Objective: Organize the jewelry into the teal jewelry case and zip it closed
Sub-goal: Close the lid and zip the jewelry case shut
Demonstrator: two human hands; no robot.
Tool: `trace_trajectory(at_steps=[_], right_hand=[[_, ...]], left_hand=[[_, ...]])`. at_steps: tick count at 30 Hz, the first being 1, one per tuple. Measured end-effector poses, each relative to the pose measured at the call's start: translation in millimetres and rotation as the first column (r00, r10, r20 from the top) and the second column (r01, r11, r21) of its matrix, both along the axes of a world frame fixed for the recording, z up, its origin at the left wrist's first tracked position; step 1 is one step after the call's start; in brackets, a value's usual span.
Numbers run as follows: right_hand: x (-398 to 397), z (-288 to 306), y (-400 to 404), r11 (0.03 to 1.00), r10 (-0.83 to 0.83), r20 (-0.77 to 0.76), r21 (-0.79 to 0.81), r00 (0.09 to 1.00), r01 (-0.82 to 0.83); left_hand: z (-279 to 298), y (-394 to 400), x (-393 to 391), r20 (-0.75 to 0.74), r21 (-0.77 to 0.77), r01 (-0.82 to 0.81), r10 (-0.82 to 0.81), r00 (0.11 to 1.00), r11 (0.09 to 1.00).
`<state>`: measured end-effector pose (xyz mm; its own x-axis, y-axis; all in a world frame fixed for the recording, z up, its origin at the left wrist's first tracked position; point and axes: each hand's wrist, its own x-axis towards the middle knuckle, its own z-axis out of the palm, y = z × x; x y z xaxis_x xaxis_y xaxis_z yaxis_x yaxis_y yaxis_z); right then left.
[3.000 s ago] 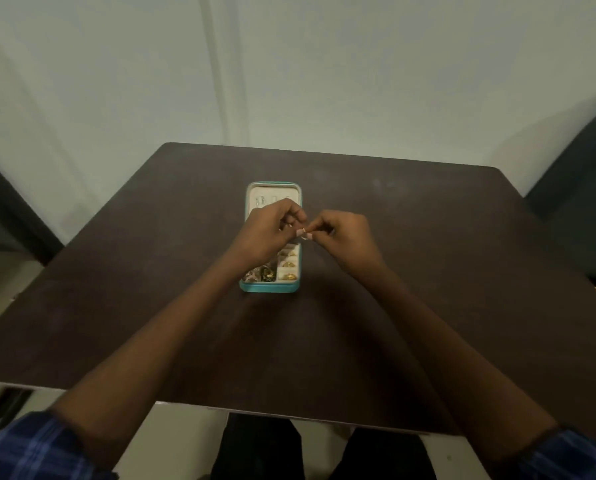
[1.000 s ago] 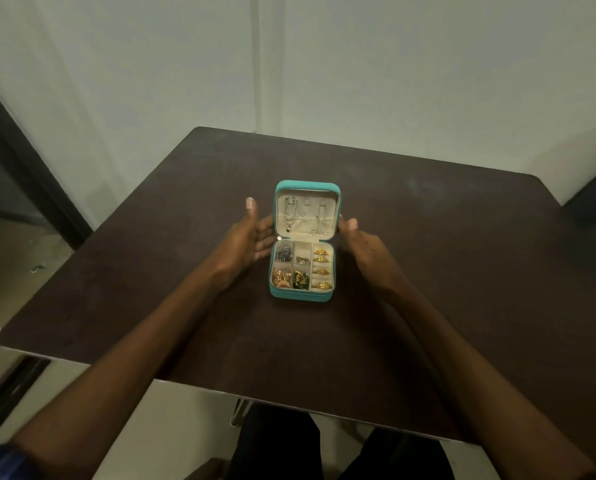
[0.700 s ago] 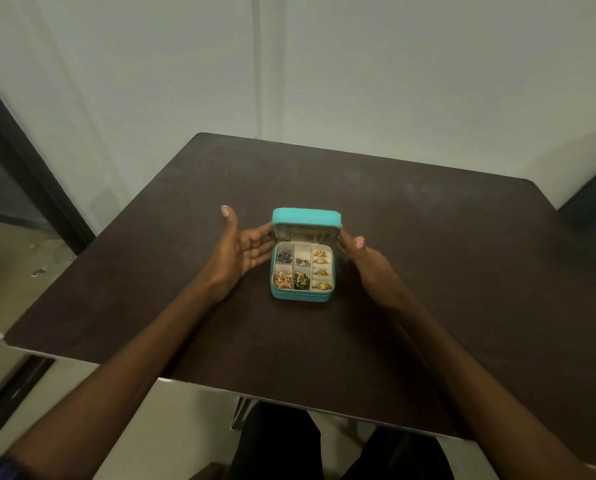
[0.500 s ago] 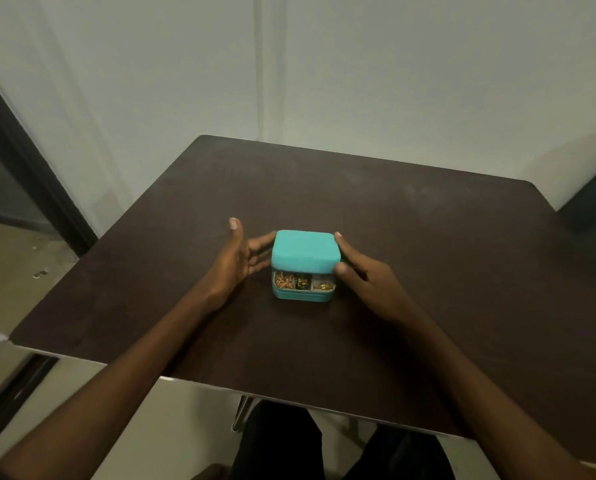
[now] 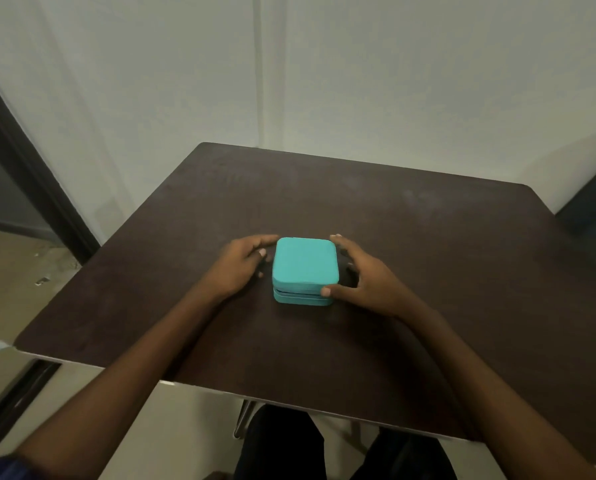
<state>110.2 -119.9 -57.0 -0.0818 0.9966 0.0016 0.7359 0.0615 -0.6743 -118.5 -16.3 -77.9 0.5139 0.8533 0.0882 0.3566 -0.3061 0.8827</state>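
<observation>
The teal jewelry case lies in the middle of the dark table with its lid down. A thin seam shows along its front edge, and the jewelry inside is hidden. My right hand grips the case's right side, with the thumb on the front right corner at the seam and the fingers round the far right corner. My left hand lies against the left side. Its index finger reaches the far left corner and its other fingers are loosely curled. No zipper pull is visible.
The square dark brown table stands against a pale wall. A dark door frame runs down the left. Something dark stands at the far right edge. My legs are under the near edge.
The lid has swung down from upright to lying on the base, covering the compartments. Both hands moved in from the case's flanks to its sides, and my right hand took hold of it.
</observation>
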Motion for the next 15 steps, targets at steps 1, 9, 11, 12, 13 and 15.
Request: trace_trajectory(at_steps=[1, 9, 11, 12, 13, 15], right_hand=[[-2, 2, 4, 1.0, 0.027, 0.005, -0.012, 1.0, -0.027], [-9, 0, 19, 0.995, 0.091, 0.155, -0.055, 0.984, -0.083], [-9, 0, 19, 0.995, 0.085, 0.15, -0.056, 0.985, -0.077], [-10, 0, 18, 0.996, 0.083, 0.152, -0.054, 0.985, -0.076], [-10, 1, 18, 0.996, 0.083, 0.156, -0.051, 0.984, -0.076], [-10, 2, 17, 0.996, 0.079, 0.161, -0.051, 0.984, -0.072]], left_hand=[[2, 5, 3, -0.082, 0.049, 0.051, -0.047, 0.996, 0.997], [17, 26, 20, -0.444, 0.17, 0.223, -0.127, 0.887, 0.96], [17, 27, 20, -0.5, 0.207, 0.187, -0.061, 0.864, 0.96], [16, 26, 20, -0.514, 0.232, 0.158, -0.017, 0.857, 0.96], [15, 24, 19, -0.527, 0.258, 0.128, 0.029, 0.85, 0.958], [9, 18, 18, -0.556, 0.315, 0.08, 0.116, 0.823, 0.946]])
